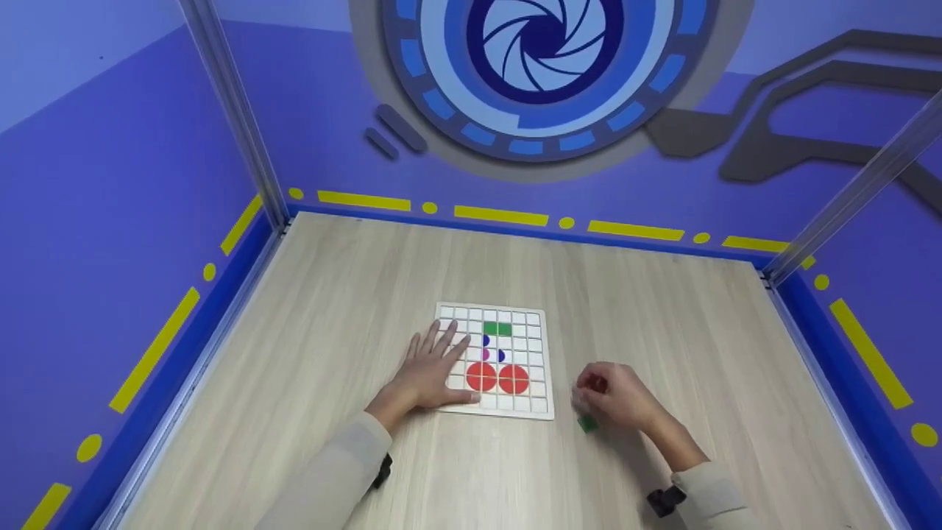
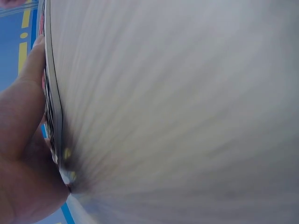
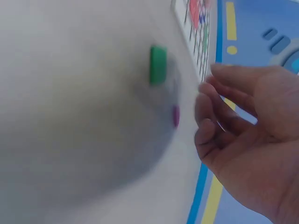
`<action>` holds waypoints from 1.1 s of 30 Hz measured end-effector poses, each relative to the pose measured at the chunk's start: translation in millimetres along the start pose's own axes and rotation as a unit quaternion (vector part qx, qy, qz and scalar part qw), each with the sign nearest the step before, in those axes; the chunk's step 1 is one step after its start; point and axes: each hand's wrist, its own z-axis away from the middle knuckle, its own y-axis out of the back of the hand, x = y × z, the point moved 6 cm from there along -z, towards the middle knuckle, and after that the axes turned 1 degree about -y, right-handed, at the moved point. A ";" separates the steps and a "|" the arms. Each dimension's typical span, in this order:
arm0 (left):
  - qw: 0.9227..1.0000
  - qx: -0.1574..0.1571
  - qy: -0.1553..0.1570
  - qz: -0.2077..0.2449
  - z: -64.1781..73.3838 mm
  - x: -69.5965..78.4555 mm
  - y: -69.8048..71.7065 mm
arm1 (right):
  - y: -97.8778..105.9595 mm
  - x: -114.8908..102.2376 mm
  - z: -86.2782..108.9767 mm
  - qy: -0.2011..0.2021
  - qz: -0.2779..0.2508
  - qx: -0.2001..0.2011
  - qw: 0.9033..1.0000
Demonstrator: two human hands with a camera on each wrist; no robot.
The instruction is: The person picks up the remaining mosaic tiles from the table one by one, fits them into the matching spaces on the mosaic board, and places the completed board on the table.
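Rests the left hand [image 1: 427,375] spread, grasping nothing, across the left side of a white, square-gridded board [image 1: 519,403], lying flat on the light wood-grain table [image 1: 331,294]. Bends the right-hand [image 1: 618,394] fingers beside the board, near a small green block [image 1: 586,424] and a small purple piece [image 3: 176,116], both on the table; cannot tell whether grasping a further piece or nothing. Could knock the green block away by lowering these fingers carelessly. Could also, by dragging the left palm or thumb, turn the board and disturb the red discs [image 1: 475,372] and the green rectangle [image 1: 491,328] upon it. Hard to make out: right fingertips, blurred in the head view. Hidden there: the purple piece, probably behind the right hand, and several squares under the left. Seen only edge-on from the left wrist: the board.
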 end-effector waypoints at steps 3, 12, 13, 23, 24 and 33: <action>1.000 0.000 0.001 0.002 -0.6 -0.1 -0.3 | 1.3 6.6 9.1 0.025 0.014 -0.032 0.999; 1.000 -0.005 0.007 0.003 -1.6 -1.1 -3.2 | -3.0 32.0 25.7 -0.003 -0.037 -0.026 0.999; 1.000 -0.005 0.007 0.003 -1.4 -0.6 -2.8 | -2.8 35.7 26.3 -0.016 -0.050 -0.016 0.999; 1.000 -0.003 0.007 -0.004 -2.3 0.3 -0.9 | 8.6 49.1 16.3 -0.047 -0.035 0.114 0.992; 1.000 -0.002 0.007 -0.004 -2.4 0.2 -1.0 | 8.4 49.1 14.3 -0.044 -0.028 0.114 0.992; 1.000 0.000 0.008 -0.004 -1.0 0.0 0.0 | 1.0 53.8 3.7 -0.050 -0.047 0.088 0.994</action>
